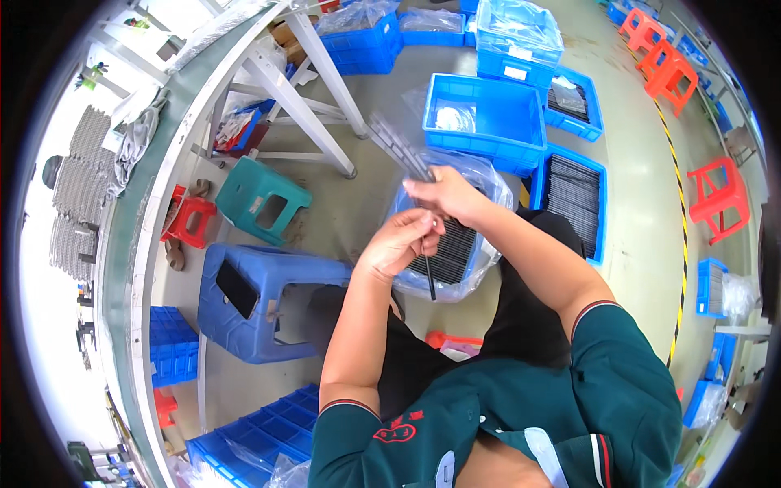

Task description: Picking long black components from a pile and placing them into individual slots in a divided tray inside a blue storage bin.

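My right hand (449, 195) is closed round a bundle of thin dark rods (399, 149), which points up and to the left and is blurred at its far end. Just below it, my left hand (400, 242) pinches one slim dark rod (431, 281) that hangs down from the fingers. The two hands are close together, partly overlapping in view. Under them stands a blue bin lined with clear plastic (490, 183), and rows of similar dark rods (457, 259) lie inside it, partly hidden by my hands.
An open blue crate (486, 146) stands beyond the bin, and a crate of dark rods (573, 203) is at its right. A blue stool (268, 272) with a black phone (237, 289) on it stands left, near a green stool (262, 201) and a white-legged workbench (342, 150).
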`<action>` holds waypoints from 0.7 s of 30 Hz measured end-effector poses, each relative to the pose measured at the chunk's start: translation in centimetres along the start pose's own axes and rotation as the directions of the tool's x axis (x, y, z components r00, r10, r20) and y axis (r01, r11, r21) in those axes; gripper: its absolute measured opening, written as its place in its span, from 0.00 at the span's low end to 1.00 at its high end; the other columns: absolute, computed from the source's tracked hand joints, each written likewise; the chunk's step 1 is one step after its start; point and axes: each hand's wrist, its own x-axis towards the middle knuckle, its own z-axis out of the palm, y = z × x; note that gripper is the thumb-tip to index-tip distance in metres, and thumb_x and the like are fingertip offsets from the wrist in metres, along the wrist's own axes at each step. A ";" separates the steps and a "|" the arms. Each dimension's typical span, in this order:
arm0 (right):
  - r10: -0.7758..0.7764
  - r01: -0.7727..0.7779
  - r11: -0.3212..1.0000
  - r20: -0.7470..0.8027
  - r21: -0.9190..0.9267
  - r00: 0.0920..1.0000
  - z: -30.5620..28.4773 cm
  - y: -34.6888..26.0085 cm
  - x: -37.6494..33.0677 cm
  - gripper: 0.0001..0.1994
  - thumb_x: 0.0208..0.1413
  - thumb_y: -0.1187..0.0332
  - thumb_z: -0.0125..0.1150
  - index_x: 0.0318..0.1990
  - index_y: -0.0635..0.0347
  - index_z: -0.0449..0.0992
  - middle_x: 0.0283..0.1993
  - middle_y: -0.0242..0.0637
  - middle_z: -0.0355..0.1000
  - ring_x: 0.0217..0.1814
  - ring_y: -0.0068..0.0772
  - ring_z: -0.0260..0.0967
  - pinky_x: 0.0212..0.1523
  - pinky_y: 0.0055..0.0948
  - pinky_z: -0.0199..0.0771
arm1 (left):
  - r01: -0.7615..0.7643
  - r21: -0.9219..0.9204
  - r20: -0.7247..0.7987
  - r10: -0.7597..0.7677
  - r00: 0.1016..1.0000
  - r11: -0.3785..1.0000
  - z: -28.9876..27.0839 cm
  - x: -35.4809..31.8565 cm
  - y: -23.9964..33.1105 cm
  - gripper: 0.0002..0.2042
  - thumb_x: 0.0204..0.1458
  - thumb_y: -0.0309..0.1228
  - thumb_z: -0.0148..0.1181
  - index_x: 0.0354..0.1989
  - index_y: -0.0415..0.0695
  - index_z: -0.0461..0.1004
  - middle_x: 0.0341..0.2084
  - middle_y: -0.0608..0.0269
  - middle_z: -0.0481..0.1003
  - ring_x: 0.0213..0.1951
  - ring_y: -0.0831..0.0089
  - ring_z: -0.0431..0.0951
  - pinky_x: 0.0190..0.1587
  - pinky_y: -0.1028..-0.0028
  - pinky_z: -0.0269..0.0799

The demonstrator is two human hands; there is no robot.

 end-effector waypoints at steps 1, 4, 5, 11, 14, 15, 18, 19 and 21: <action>-0.033 0.037 0.986 0.027 -0.162 0.999 0.1 -0.1 -0.1 0.17 0.53 0.57 0.60 0.24 0.62 0.70 0.17 0.31 0.66 0.15 0.22 0.62 0.19 0.25 0.63 | 0.086 -0.008 -0.005 -0.086 0.996 0.996 -0.1 -0.2 0.1 0.15 0.55 0.41 0.55 0.31 0.39 0.70 0.21 0.71 0.63 0.21 0.81 0.59 0.24 0.80 0.55; -0.155 0.117 0.837 -0.026 -0.534 0.988 0.4 -1.1 -1.1 0.17 0.53 0.58 0.59 0.35 0.68 0.71 0.22 0.42 0.71 0.23 0.30 0.71 0.28 0.30 0.70 | 0.130 0.041 -0.092 -0.126 0.988 0.991 -0.4 -0.7 0.4 0.15 0.55 0.41 0.54 0.31 0.39 0.70 0.19 0.74 0.61 0.17 0.85 0.53 0.19 0.82 0.49; -0.150 0.113 0.852 -0.032 -0.512 0.988 0.5 -0.8 -1.2 0.16 0.54 0.58 0.57 0.36 0.66 0.70 0.22 0.39 0.70 0.22 0.26 0.69 0.26 0.27 0.68 | 0.156 0.064 -0.151 -0.145 0.978 0.986 -0.7 -0.9 0.5 0.15 0.55 0.41 0.54 0.30 0.39 0.70 0.19 0.74 0.61 0.17 0.85 0.53 0.19 0.82 0.49; -0.009 0.040 0.870 0.066 -0.491 0.998 0.7 -1.6 -2.3 0.15 0.57 0.61 0.53 0.42 0.64 0.65 0.18 0.33 0.68 0.14 0.20 0.61 0.16 0.22 0.62 | -0.379 -0.064 -0.717 0.222 0.661 0.923 -3.9 -1.6 1.9 0.14 0.56 0.41 0.53 0.28 0.41 0.70 0.18 0.70 0.64 0.17 0.79 0.57 0.20 0.77 0.55; 0.013 0.032 0.870 0.088 -0.492 0.996 0.9 -1.1 -2.9 0.14 0.57 0.61 0.53 0.42 0.64 0.65 0.18 0.33 0.68 0.13 0.20 0.62 0.16 0.22 0.62 | -0.600 -0.150 -0.656 0.375 0.655 0.786 -4.3 -1.3 2.2 0.15 0.56 0.42 0.53 0.29 0.41 0.71 0.21 0.68 0.67 0.21 0.78 0.59 0.25 0.77 0.56; 0.032 0.022 0.871 0.103 -0.492 0.994 0.9 -1.0 -2.8 0.15 0.57 0.62 0.53 0.43 0.65 0.65 0.18 0.33 0.68 0.13 0.21 0.62 0.16 0.23 0.63 | -0.608 -0.152 -0.647 0.387 0.657 0.779 -4.3 -1.2 2.2 0.15 0.56 0.42 0.53 0.29 0.41 0.71 0.22 0.68 0.67 0.21 0.78 0.59 0.26 0.76 0.57; 0.032 0.023 0.853 0.096 -0.521 0.995 0.9 -0.7 -2.9 0.15 0.57 0.62 0.54 0.43 0.65 0.65 0.18 0.34 0.68 0.13 0.21 0.63 0.16 0.23 0.63 | -0.613 -0.171 -0.635 0.390 0.667 0.772 -3.6 -0.7 2.1 0.14 0.56 0.41 0.53 0.29 0.41 0.71 0.22 0.68 0.66 0.21 0.78 0.58 0.26 0.76 0.57; 0.035 0.012 0.855 0.082 -0.518 0.996 1.0 -0.7 -3.0 0.15 0.56 0.62 0.55 0.42 0.66 0.65 0.17 0.34 0.68 0.13 0.22 0.63 0.16 0.23 0.63 | -0.611 -0.172 -0.632 0.389 0.670 0.772 -3.5 -0.6 2.1 0.14 0.56 0.40 0.53 0.29 0.41 0.71 0.21 0.68 0.66 0.21 0.78 0.59 0.26 0.76 0.57; 0.037 0.008 0.843 0.071 -0.538 0.997 0.9 -0.8 -3.0 0.16 0.56 0.62 0.55 0.42 0.66 0.65 0.17 0.34 0.68 0.13 0.22 0.63 0.16 0.24 0.63 | -0.602 -0.147 -0.629 0.395 0.669 0.785 -3.4 -0.4 1.9 0.14 0.56 0.40 0.53 0.29 0.40 0.71 0.20 0.67 0.66 0.21 0.78 0.60 0.25 0.77 0.58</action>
